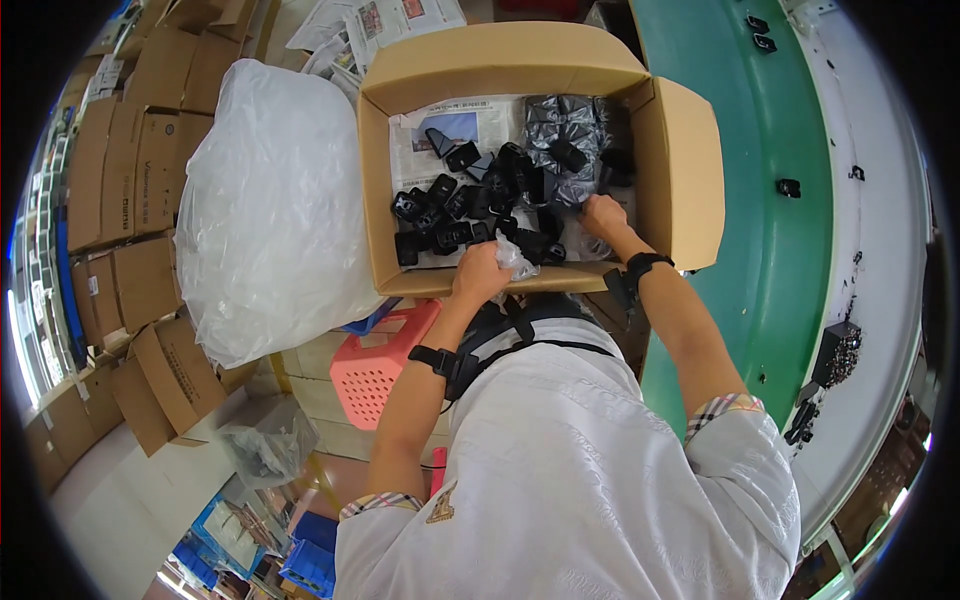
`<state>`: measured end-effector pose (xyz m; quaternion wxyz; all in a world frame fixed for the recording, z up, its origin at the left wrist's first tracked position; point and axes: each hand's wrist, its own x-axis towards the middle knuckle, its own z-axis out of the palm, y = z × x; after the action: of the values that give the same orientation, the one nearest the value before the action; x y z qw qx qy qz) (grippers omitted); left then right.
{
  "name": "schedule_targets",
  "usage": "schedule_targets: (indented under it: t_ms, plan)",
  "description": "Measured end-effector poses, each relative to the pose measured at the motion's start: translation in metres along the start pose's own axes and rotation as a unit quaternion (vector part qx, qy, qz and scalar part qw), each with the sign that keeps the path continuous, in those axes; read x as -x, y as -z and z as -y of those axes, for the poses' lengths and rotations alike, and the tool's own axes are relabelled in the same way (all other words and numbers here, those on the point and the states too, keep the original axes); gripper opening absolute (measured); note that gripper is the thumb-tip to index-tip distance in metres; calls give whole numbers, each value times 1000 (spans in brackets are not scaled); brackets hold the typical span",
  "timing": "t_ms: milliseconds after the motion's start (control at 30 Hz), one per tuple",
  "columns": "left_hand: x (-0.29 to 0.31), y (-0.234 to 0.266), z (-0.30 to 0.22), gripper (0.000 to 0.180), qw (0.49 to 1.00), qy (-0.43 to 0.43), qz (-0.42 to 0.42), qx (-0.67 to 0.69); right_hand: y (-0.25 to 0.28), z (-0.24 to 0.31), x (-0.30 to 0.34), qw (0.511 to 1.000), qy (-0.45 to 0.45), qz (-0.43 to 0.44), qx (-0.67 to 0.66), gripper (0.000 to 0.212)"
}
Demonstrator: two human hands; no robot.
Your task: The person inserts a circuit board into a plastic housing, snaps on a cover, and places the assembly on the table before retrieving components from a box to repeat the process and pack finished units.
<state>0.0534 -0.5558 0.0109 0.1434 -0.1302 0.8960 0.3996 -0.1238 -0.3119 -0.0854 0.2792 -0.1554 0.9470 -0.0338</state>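
An open cardboard box (530, 60) stands in front of me, with newspaper (412, 165) lining its bottom. Loose black plastic parts (450, 235) lie heaped in its left and middle. At its back right are rows of black parts wrapped in clear film (562, 125). My left hand (480, 272) is closed on a crumpled clear plastic bag (517, 260) at the box's near wall. Inside the right part, my right hand (604, 218) has its fingers curled in beside the wrapped rows and some clear film; what they pinch is hidden.
A big translucent plastic sack (275, 210) bulges against the box's left side. Below it stands a pink stool (375, 372). On the right runs a green conveyor belt (735, 130) carrying a few black parts (789, 188). Cardboard cartons (125, 175) are stacked far left.
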Motion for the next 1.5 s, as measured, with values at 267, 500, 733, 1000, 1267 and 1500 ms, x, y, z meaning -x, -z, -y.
schedule_targets:
  t_ms: [267, 500, 733, 1000, 1267, 1500]
  plan:
    - [2, -4, 16, 26, 1000, 3, -18, 20, 96, 0, 63, 961, 85, -34, -262, 26]
    - [-1, 2, 3, 31, 1000, 6, 0, 26, 27, -3, 20, 997, 29, 29, -62, 48]
    - [0, 1, 14, 32, 998, 23, -15, 49, 9, -2, 4, 988, -33, 0, -152, 39]
    - [1, 5, 6, 31, 997, 14, -9, 74, 76, -23, 58, 942, 105, -192, -253, 23]
    - [-3, -1, 15, 25, 998, 3, -22, 53, 79, 28, 32, 978, 72, -89, -177, 21]
    - [-4, 4, 4, 28, 997, 2, -14, 76, -17, 53, -42, 986, -30, -66, -147, 43]
